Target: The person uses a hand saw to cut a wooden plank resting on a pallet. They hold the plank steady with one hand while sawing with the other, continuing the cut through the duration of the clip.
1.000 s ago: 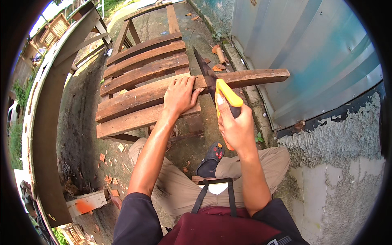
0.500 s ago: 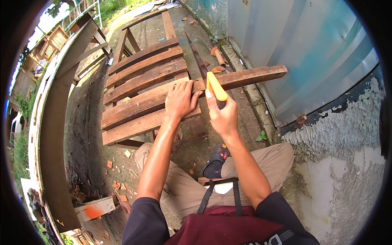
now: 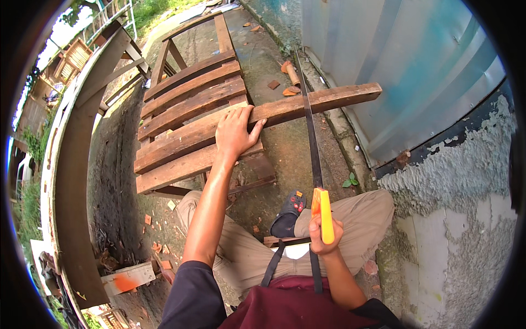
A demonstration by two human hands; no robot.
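Saw [image 3: 310, 131] teeth too small to tell; handle [image 3: 324, 214] partly hidden by right hand [image 3: 323, 236].

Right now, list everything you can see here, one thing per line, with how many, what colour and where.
plank: one, brown wood, lying across the pallet, its right end sticking out toward the wall
pallet: one, brown slats, on the ground ahead
handsaw: one, dark blade with yellow-orange handle, blade crossing the plank
metal wall: one, blue-grey corrugated sheet, right
plaster wall: one, grey, rough and peeling, lower right
wooden beam frame: one, weathered brown, left
broken tile bits: several, orange, on the ground
left hand: pressing flat on the plank
right hand: fingers closed on the saw handle
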